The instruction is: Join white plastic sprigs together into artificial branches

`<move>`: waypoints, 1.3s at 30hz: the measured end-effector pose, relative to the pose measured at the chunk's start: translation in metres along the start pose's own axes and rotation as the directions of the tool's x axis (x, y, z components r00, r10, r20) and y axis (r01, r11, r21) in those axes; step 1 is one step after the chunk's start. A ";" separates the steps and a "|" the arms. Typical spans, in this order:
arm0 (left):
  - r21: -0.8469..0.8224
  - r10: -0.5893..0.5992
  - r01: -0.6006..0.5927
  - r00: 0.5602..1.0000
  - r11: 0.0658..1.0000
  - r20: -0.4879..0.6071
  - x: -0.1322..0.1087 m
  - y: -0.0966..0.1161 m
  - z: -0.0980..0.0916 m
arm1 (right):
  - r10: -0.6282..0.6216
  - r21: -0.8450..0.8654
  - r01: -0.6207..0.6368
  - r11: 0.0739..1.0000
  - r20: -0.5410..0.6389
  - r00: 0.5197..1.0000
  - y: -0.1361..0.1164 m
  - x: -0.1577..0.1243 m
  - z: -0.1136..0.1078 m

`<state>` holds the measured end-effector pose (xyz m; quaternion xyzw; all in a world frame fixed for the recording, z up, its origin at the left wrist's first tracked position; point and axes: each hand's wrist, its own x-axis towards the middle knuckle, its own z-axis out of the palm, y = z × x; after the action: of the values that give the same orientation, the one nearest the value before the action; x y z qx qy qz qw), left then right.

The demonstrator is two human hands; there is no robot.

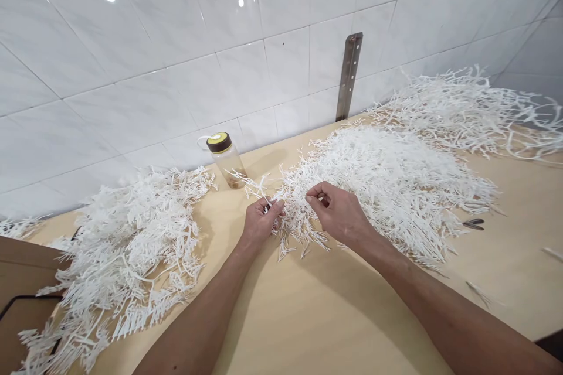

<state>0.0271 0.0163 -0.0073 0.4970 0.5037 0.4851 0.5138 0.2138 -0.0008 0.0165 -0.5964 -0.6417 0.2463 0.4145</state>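
Observation:
My left hand [260,221] is closed on a white branched plastic sprig [253,186], whose thin twigs stick out above the fingers. To its right, my right hand [336,211] has thumb and forefinger pinched together at the near edge of a big heap of short white sprigs [387,176]. Whatever lies between those fingertips is too small to make out. Some loose sprigs [303,234] lie between the two hands on the pale wooden table [308,310].
A clear bottle [227,164] with a dark and yellow lid stands behind my left hand. Another white sprig heap [136,246] lies left, beside a cardboard box [26,281]. Longer white strands [466,108] are piled back right. Small dark snips [474,224] lie right. A metal bracket [349,76] is on the tiled wall.

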 end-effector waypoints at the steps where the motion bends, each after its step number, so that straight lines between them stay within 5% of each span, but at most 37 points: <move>1: -0.001 0.000 0.000 1.000 1.000 0.000 0.000 0.000 0.000 | -0.025 -0.001 0.025 1.000 0.011 1.000 -0.001 -0.001 0.001; 9: -0.005 0.047 -0.047 0.999 0.999 0.028 -0.001 0.000 0.001 | -0.123 0.062 0.114 0.992 0.169 0.978 -0.004 -0.013 0.021; 21: 0.118 0.073 -0.081 0.995 0.990 0.074 -0.002 0.003 0.002 | -0.093 0.139 0.069 0.988 0.179 0.979 -0.001 -0.011 0.030; 28: 0.139 0.074 -0.083 0.995 0.987 0.066 -0.001 0.001 0.002 | -0.117 0.093 0.101 0.990 0.178 0.977 -0.004 -0.014 0.030; 34: 0.097 0.068 -0.061 0.995 0.993 -0.074 0.002 0.002 0.004 | -0.217 -0.080 0.243 0.967 0.240 0.946 -0.007 -0.025 0.036; 39: 0.146 0.052 -0.053 0.999 0.988 0.014 -0.004 0.007 0.006 | -0.184 -0.110 0.205 0.973 0.177 0.967 -0.004 -0.019 0.030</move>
<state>0.0331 0.0124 -0.0003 0.5489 0.5222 0.4575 0.4654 0.1856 -0.0142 -0.0012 -0.5332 -0.7438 0.2119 0.3429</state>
